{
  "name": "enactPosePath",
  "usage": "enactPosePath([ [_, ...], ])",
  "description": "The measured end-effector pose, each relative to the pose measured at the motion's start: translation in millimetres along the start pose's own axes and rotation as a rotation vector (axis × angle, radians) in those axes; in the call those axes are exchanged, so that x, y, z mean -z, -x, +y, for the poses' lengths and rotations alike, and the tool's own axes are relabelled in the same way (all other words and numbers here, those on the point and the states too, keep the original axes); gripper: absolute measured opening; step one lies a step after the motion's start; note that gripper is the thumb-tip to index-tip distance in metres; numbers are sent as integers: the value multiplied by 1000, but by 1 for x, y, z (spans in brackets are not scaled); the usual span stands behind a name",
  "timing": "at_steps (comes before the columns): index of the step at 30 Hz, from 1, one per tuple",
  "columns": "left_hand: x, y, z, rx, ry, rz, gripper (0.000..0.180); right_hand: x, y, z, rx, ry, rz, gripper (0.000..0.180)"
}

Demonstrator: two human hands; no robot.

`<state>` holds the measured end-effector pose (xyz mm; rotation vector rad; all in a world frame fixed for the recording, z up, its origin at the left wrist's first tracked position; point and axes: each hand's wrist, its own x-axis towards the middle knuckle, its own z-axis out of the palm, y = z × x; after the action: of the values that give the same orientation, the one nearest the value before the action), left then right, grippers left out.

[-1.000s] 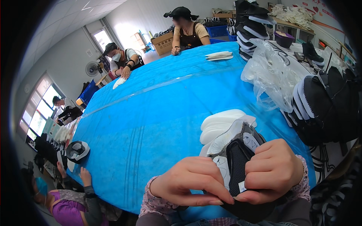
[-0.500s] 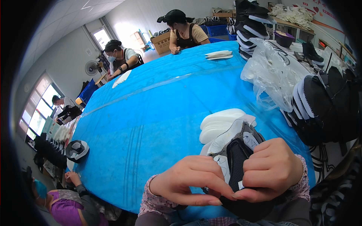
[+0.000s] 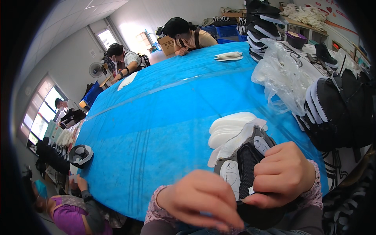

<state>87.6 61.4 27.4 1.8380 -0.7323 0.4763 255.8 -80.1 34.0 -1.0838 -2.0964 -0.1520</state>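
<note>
A black and grey shoe upper (image 3: pixel 247 166) lies in front of me at the near edge of the blue-covered table, its mesh tongue and pale inner lining showing. My right hand (image 3: pixel 280 174) is closed on its right edge, thumb and fingers pinching the material near a small white tag. My left hand (image 3: pixel 203 197) is just left of the upper, smeared by motion, so its fingers do not show clearly. Beyond the upper sits a stack of white toe-shaped pads (image 3: pixel 231 124), partly covered by the lining.
Black shoe uppers (image 3: pixel 340 113) are piled at right beside a clear plastic bag (image 3: pixel 278 78); another tall stack (image 3: pixel 263 31) stands behind. More white pads (image 3: pixel 228 56) lie far off on the blue table cover (image 3: pixel 164 117). Several people sit around it. A black-and-white shoe piece (image 3: pixel 80 156) is at left.
My left hand has come away from the pinch beside my right thumb and moved down and left, uncovering more of the upper. My right hand keeps its hold.
</note>
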Motion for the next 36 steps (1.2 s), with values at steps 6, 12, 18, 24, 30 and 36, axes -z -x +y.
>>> enactPosePath([
  [6, -26, 3, 2, -278, 285, 55, 17, -3, -3, 2, -19, 18, -45, 39],
  [12, -16, 5, 22, -394, 206, 71, 12, -6, -9, -13, -50, 49, -20, 33],
  [18, -25, 3, 15, -581, 69, -126, 16, 2, -9, -32, -92, 72, 100, 31],
  [24, -11, 6, 30, -151, -553, 396, 42, -12, -15, -34, -164, 46, 270, 27],
  [30, -3, 12, 4, 114, -529, 427, 60, -37, -18, -18, -175, -79, 358, 22],
  [36, -9, 14, 6, -51, -350, 348, 67, -54, -18, -6, -287, -687, 179, 45],
])
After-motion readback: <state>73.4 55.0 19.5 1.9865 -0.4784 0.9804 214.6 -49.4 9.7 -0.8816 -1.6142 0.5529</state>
